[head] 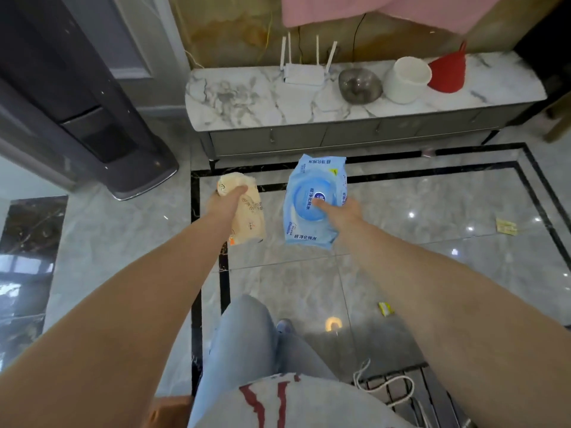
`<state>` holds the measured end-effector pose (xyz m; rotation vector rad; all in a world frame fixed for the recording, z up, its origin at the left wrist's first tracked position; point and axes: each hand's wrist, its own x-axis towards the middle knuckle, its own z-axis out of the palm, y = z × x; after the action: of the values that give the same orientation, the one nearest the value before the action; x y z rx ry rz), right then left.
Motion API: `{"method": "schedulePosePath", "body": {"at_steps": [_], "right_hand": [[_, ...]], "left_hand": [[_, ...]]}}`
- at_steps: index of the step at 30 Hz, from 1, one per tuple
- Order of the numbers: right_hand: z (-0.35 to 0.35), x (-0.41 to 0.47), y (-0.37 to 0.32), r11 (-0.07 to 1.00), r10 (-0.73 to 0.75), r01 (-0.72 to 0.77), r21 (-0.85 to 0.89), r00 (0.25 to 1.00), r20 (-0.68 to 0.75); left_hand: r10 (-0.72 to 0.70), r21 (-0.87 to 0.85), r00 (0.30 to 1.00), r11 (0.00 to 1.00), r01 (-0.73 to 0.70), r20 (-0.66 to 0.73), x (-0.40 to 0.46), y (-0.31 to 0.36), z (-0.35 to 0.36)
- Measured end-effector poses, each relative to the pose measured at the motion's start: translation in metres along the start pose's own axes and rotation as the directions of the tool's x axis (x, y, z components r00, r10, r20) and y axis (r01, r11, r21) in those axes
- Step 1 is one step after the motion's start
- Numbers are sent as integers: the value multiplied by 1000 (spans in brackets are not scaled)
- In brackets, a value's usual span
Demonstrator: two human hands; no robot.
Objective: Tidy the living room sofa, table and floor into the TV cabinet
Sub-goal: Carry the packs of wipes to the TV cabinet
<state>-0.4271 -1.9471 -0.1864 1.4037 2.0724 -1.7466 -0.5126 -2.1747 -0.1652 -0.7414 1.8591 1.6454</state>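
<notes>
My left hand grips a beige tissue pack, held out over the floor. My right hand holds a blue wet-wipes pack, thumb on its round lid. Both packs hang in the air a short way in front of the TV cabinet, a low grey unit with closed drawers and a white marble top.
On the cabinet top stand a white router, a grey bowl, a white pot and a red funnel. A dark tower unit stands at left. Yellow scraps lie on the glossy floor.
</notes>
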Motion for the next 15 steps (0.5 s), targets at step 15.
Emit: {"method": "schedulePosePath", "body": {"at_steps": [15], "right_hand": [[-81,153,-108,998,42,-46,-42,994,-99]], "left_hand": [[-57,95,946,995,28,318,135,138,166]]}}
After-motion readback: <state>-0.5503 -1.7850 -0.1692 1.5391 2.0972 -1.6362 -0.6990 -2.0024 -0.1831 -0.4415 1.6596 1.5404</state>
